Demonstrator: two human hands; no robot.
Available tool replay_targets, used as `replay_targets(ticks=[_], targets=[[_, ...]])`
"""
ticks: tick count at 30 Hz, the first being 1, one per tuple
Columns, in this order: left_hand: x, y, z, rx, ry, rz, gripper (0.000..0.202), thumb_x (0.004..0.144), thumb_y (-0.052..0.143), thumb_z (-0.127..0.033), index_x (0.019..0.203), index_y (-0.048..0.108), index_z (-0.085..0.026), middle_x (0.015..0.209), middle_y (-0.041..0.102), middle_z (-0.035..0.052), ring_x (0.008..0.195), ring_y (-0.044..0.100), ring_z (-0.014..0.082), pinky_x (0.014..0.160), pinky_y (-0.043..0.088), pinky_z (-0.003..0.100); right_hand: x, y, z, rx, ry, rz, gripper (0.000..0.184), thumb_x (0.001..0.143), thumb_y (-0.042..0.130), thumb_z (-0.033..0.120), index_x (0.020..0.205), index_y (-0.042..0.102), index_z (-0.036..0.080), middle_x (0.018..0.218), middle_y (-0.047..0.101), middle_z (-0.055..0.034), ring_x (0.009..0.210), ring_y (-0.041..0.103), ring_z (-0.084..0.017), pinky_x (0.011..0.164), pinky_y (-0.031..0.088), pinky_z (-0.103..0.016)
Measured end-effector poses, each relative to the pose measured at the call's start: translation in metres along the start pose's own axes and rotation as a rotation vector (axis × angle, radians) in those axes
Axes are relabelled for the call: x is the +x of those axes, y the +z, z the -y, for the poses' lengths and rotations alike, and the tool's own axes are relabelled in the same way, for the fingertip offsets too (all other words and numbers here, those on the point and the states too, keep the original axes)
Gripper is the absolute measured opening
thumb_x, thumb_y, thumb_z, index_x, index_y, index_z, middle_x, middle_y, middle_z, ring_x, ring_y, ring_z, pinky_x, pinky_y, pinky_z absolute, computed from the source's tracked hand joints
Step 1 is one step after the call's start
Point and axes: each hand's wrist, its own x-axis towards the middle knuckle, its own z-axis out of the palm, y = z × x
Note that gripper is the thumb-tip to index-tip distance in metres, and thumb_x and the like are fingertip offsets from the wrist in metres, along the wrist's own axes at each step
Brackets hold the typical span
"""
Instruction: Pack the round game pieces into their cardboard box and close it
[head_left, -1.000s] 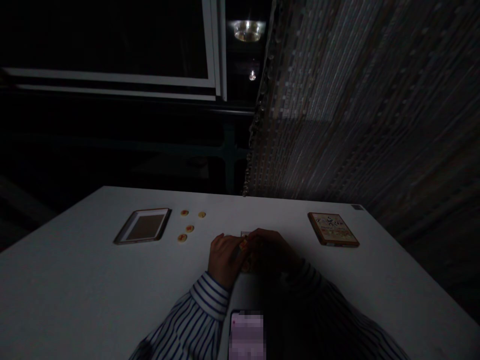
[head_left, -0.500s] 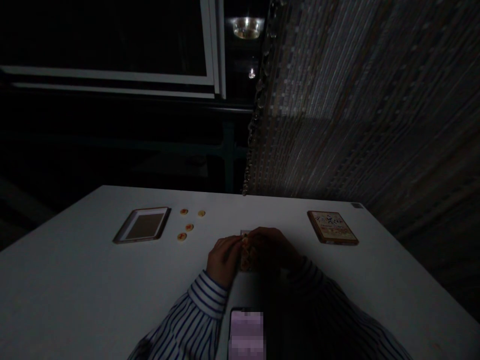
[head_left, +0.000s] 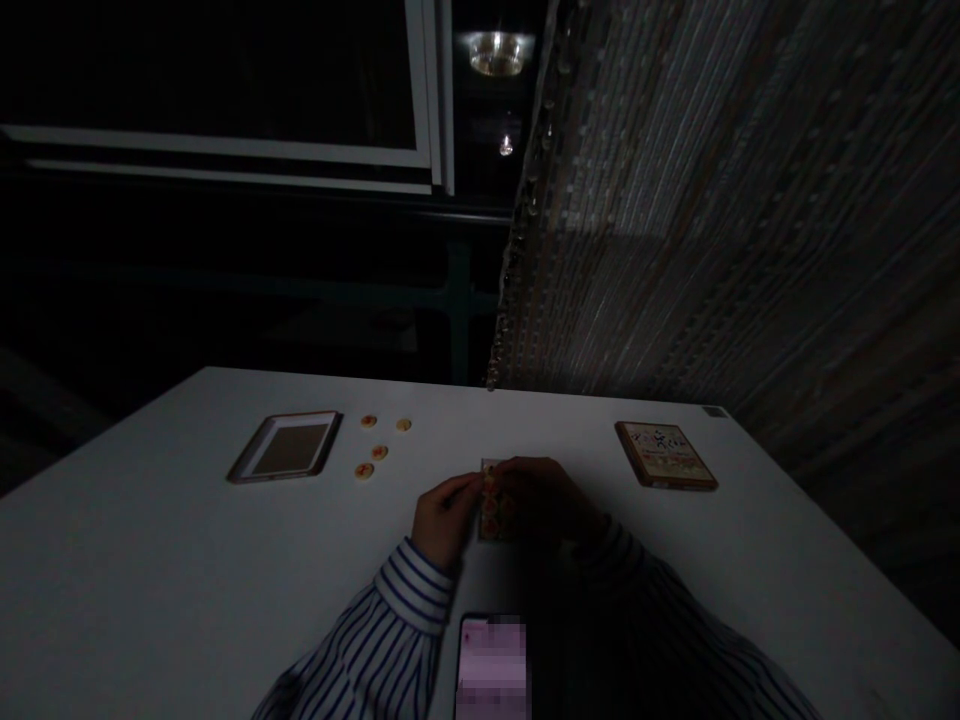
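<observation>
A small tray (head_left: 492, 540) of round xiangqi pieces (head_left: 490, 504) with red marks lies on the table in front of me. My left hand (head_left: 442, 518) is at its left side, fingers drawn together with the tips by the upper left pieces. From the right, my right hand (head_left: 546, 492) curls over the tray, its fingertips close to the left ones. Deep shadow covers the right hand and hides much of the tray. What either hand pinches is hidden. Several loose xiangqi pieces (head_left: 379, 453) lie on the table to the left.
An open shallow box part (head_left: 330, 445) lies far left on the white table (head_left: 187, 560). A printed box lid (head_left: 667, 455) is at the right. A phone (head_left: 492, 665) with a lit screen lies near me. Behind the table hangs a string curtain (head_left: 637, 250).
My left fingers have shifted slightly, and the column of pieces beside them shows more plainly. Both hands stay at the tray. The loose pieces remain where they were.
</observation>
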Motion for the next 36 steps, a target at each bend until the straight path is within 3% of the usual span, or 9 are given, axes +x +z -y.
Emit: replay_targets(ticks=[7, 12, 20, 31, 36], targets=[[0.0025, -0.0007, 0.007, -0.026, -0.043, -0.025, 0.019, 0.065, 0.062, -0.031, 0.077, 0.068, -0.018, 0.081, 0.069, 0.0048, 0.08, 0.062, 0.0181, 0.077, 0.048, 0.028, -0.0001, 0.0017, -0.001, -0.036, 0.017, 0.001, 0.025, 0.08, 0.047, 0.036, 0.088, 0.063, 0.02, 0.086, 0.066, -0.0034, 0.078, 0.06, -0.017, 0.071, 0.047, -0.027], [0.0036, -0.0009, 0.0096, -0.064, -0.071, -0.076, 0.021, 0.064, 0.063, -0.032, 0.077, 0.068, -0.017, 0.079, 0.069, 0.0049, 0.079, 0.062, 0.0175, 0.077, 0.048, 0.028, 0.0002, 0.0, 0.0017, -0.037, 0.022, -0.007, 0.021, 0.081, 0.047, 0.03, 0.086, 0.063, 0.019, 0.084, 0.066, -0.0037, 0.077, 0.06, -0.016, 0.071, 0.046, -0.027], [0.0024, 0.0027, 0.0085, -0.227, -0.162, -0.1, 0.024, 0.059, 0.067, -0.032, 0.076, 0.067, -0.015, 0.073, 0.069, 0.0051, 0.069, 0.062, 0.0159, 0.063, 0.05, 0.025, 0.0004, -0.0006, 0.0029, -0.031, 0.052, -0.022, 0.02, 0.079, 0.05, 0.03, 0.088, 0.063, 0.018, 0.085, 0.066, -0.0047, 0.077, 0.06, -0.016, 0.071, 0.047, -0.028], [0.0005, 0.0041, -0.0002, -0.265, -0.185, -0.098, 0.026, 0.057, 0.068, -0.032, 0.075, 0.066, -0.014, 0.072, 0.069, 0.0052, 0.068, 0.063, 0.0168, 0.065, 0.051, 0.028, -0.0015, 0.0005, 0.0048, -0.018, 0.046, -0.036, 0.021, 0.08, 0.048, 0.032, 0.091, 0.06, 0.018, 0.087, 0.065, -0.0049, 0.08, 0.059, -0.016, 0.072, 0.046, -0.028], [0.0014, 0.0043, 0.0054, -0.34, -0.214, -0.079, 0.028, 0.057, 0.068, -0.033, 0.076, 0.065, -0.013, 0.074, 0.068, 0.0063, 0.07, 0.063, 0.0168, 0.067, 0.051, 0.029, -0.0029, 0.0022, 0.0021, 0.042, 0.013, 0.001, 0.024, 0.08, 0.047, 0.033, 0.096, 0.057, 0.018, 0.09, 0.064, -0.0053, 0.081, 0.059, -0.016, 0.072, 0.046, -0.027]])
